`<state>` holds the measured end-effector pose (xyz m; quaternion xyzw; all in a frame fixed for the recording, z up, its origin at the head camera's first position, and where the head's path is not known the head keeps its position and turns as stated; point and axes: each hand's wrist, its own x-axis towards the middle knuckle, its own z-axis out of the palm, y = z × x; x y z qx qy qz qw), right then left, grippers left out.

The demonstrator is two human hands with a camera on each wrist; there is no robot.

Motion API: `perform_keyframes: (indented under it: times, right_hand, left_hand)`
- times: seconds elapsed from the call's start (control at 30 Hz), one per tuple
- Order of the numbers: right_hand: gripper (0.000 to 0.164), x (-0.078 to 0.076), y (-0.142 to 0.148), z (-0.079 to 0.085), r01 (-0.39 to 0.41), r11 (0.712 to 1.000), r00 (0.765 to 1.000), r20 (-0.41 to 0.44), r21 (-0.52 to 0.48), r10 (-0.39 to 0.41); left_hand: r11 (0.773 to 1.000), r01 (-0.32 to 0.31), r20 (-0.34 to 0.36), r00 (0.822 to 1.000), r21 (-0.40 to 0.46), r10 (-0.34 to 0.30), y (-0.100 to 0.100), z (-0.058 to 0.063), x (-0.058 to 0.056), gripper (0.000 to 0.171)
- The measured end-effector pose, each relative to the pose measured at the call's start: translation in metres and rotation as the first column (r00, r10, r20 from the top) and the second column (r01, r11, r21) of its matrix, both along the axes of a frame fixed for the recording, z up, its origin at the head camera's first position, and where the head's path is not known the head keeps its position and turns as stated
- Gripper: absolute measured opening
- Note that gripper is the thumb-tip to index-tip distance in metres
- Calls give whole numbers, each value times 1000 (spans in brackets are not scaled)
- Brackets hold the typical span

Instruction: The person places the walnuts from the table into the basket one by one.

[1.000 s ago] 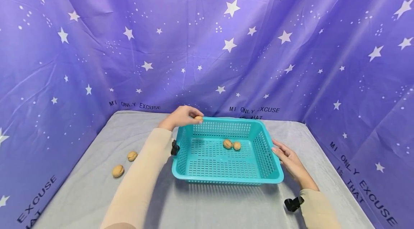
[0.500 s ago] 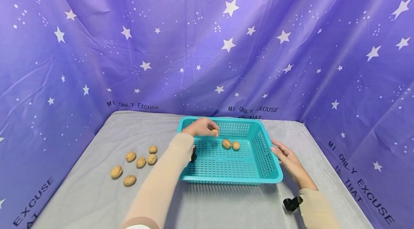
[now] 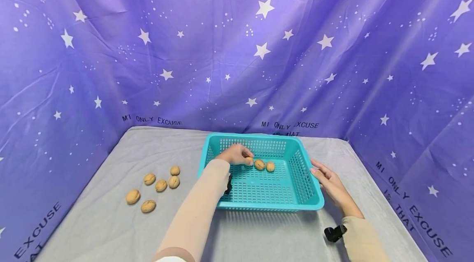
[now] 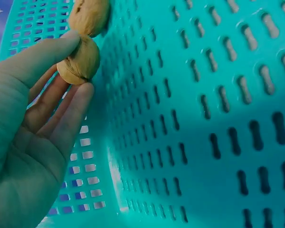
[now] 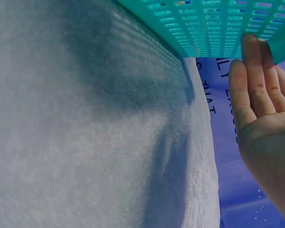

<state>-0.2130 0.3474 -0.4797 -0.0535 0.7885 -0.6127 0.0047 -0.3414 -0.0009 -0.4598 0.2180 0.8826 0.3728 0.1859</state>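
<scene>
My left hand point(image 3: 237, 155) is inside the turquoise plastic basket point(image 3: 259, 205), low over its floor. It pinches a walnut point(image 4: 80, 61) between thumb and fingertips. In the left wrist view this walnut appears against a second walnut point(image 4: 89, 16). From the head, two walnuts lie side by side on the basket floor, the nearer one point(image 3: 259, 165) just right of the pinched one and the other point(image 3: 270, 166) beyond it. My right hand point(image 3: 332, 184) touches the basket's right side. In the right wrist view its fingers point(image 5: 259, 88) are straight, fingertips against the perforated wall.
Several loose walnuts point(image 3: 161, 186) lie left of the basket on the grey cloth-covered table point(image 3: 111, 229). A purple curtain point(image 3: 207, 48) printed with stars hangs behind and along both sides. A small black device point(image 3: 335, 233) sits at the right wrist.
My left hand has carried the walnut from the basket's back left rim, rightward and down to the floor beside the other two. Walnuts behind the left arm have come into view. The right hand stays put.
</scene>
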Motion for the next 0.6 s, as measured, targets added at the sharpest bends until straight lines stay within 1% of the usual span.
perform_keyframes:
  times: [0.17,0.37,0.5,0.6]
  right_hand:
    - [58,0,1,-1,5,1000,1000,-6,2,-5]
    - [58,0,1,-1,3,1000,1000,-12,3,-3]
    - [59,0,0,-1,3,1000,1000,-11,2,-3]
    - [59,0,1,-1,3,1000,1000,-6,0,-3]
  left_hand:
    - [1000,-28,26,999,-2,28,4,-3,1,32]
    - [1000,-30,33,999,-3,30,3,1,2,33]
    - [1000,-16,17,1000,-8,16,3,6,3,34]
    - [1000,16,-14,1000,-18,-16,3,11,2,34]
